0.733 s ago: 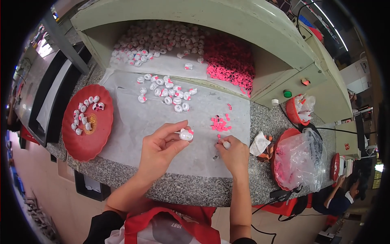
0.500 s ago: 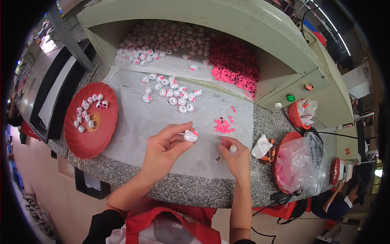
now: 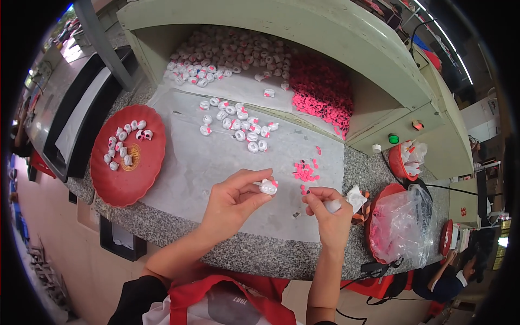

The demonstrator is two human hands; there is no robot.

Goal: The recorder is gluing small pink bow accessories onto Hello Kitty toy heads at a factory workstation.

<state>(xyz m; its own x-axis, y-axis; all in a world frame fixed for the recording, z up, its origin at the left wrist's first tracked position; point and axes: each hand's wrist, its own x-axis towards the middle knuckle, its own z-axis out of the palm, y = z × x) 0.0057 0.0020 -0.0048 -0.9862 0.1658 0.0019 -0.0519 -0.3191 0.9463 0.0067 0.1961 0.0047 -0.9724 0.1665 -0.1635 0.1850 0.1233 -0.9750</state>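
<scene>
Plainly, a red tray (image 3: 132,187) at left bears white pieces (image 3: 127,128). To its right, the left hand (image 3: 232,203) pinches a white lump (image 3: 268,187) between thumb and fingers above the paper sheet (image 3: 184,179); a slack pinch could drop it. Farther right lie pink bits (image 3: 306,172), which the right hand (image 3: 333,221), curled round a whitish tube (image 3: 332,206), might brush apart; whether its nearly closed fingertips hold one cannot be told.

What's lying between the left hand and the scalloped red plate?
Just bare white sheet: the head view shows it between the left hand, which holds a white piece, and the red plate. Loose white pieces lie farther back.
</scene>
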